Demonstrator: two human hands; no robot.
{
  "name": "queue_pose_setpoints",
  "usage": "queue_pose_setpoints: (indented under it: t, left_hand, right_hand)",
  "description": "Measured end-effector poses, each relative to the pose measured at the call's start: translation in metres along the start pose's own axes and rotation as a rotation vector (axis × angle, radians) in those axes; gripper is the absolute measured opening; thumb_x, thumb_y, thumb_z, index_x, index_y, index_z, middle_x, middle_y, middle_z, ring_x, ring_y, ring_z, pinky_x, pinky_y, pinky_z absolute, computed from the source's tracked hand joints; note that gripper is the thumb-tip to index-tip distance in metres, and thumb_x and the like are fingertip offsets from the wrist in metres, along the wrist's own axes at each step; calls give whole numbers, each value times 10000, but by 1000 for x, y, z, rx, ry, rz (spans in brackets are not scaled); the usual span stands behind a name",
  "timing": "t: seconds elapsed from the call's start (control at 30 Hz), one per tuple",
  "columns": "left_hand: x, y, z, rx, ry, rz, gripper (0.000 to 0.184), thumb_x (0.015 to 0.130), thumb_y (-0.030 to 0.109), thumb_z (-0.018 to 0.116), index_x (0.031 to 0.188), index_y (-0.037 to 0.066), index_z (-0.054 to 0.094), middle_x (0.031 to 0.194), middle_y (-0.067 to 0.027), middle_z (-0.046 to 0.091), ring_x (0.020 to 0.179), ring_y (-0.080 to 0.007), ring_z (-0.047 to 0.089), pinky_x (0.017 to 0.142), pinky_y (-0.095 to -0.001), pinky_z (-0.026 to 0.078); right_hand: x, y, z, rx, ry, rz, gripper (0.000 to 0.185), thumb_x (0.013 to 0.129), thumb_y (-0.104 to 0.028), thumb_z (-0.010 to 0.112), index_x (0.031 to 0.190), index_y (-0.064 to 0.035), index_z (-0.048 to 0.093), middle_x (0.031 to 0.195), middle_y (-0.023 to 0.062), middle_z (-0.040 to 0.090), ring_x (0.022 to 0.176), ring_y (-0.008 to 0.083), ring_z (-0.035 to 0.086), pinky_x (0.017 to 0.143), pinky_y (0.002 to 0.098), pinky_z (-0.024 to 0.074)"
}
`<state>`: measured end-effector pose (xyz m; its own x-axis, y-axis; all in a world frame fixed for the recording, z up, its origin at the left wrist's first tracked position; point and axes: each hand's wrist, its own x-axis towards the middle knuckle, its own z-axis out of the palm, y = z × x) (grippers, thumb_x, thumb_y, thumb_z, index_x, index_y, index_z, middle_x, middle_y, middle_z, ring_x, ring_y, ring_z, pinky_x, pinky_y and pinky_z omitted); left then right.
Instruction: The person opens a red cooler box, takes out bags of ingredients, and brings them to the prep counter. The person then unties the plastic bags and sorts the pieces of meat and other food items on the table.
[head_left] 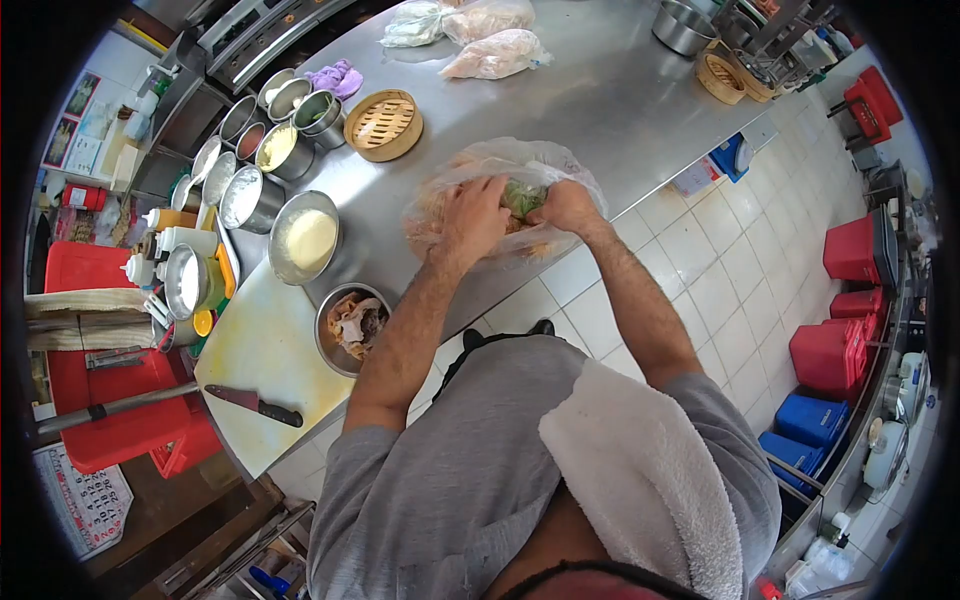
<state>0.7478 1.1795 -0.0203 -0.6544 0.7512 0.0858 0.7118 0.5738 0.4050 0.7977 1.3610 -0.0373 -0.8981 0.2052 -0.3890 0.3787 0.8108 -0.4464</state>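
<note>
A large clear plastic bag (545, 160) lies near the edge of the steel table (600, 90), with orange-brown food showing through it. My left hand (477, 218) rests on the bag's left part, fingers bent over it; what is under the fingertips is hidden. Between my hands is a green bundle (523, 198). My right hand (566, 207) is closed at the right side of this bundle, its fingertips partly hidden, and touches the bag. Left of my left forearm stands a steel bowl (352, 330) with pieces of meat.
A knife (255, 404) lies on the cutting board (235, 340). Steel containers (240, 200) of ingredients and a bowl of pale yellow food (305, 238) line the left side. Beyond are a bamboo steamer (384, 125), a purple cloth (335, 79) and filled bags (497, 54).
</note>
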Motion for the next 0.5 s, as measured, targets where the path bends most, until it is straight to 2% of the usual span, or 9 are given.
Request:
queue_pose_setpoints:
  t: [0.07,0.13,0.2,0.23,0.27,0.3,0.37,0.4,0.5]
  left_hand:
    - [10,-11,4,-244,53,-50,548,699,184,711,1176,54,474,1195,-147,508,1112,-323,484,932,-432,377]
    - [24,-18,-5,-206,-3,-49,618,679,224,728,1204,53,450,1211,-139,501,1129,-319,476,940,-430,381]
    - [35,-21,-14,-163,-61,-56,689,659,265,745,1231,52,426,1227,-132,495,1145,-314,467,948,-428,385]
    - [40,-22,-19,-157,-184,-53,739,638,277,758,1252,57,411,1251,-127,481,1158,-309,461,955,-433,377]
    - [44,-23,-20,-151,-308,-50,789,617,289,772,1273,62,397,1275,-121,467,1171,-304,455,963,-438,369]
    - [46,-21,-18,-151,-308,-51,789,617,289,772,1273,62,397,1275,-121,467,1171,-304,455,963,-438,369]
    - [52,-15,-11,-26,-323,-23,774,577,233,790,1241,35,446,1236,-140,505,1154,-303,471,935,-381,392]
    - [60,-18,-7,-26,-324,-18,774,577,233,790,1241,35,446,1236,-140,505,1154,-303,471,935,-381,392]
    - [80,-17,0,-155,-492,-7,739,556,225,798,1203,45,490,1184,-141,555,1112,-295,513,929,-384,399]
  right_hand:
    - [-10,4,-1,28,-65,19,486,615,-120,723,1071,-53,568,1030,205,563,976,377,538,826,408,441]
    - [-18,19,20,130,416,-371,282,637,-18,645,900,-72,561,938,184,567,909,378,547,771,428,449]
    - [-27,26,33,145,481,-451,239,641,11,621,844,-70,526,971,185,553,928,382,536,766,436,444]
    - [-31,29,37,160,544,-532,208,645,40,596,789,-67,490,1003,186,538,947,386,525,761,444,439]
    - [-38,32,37,187,507,-545,204,643,43,611,741,-64,469,1048,164,514,950,371,518,762,430,444]
    - [-38,36,37,186,506,-545,204,643,43,611,741,-64,469,1048,164,514,950,371,518,762,430,444]
    - [-33,43,34,490,517,-702,209,614,77,609,704,-49,467,964,115,545,912,299,541,736,380,445]
    - [-29,45,29,489,521,-698,209,614,77,609,704,-49,467,964,115,545,912,299,541,736,380,445]
    - [-13,48,9,750,397,-443,229,587,123,592,651,-51,455,879,57,559,870,206,537,709,313,442]
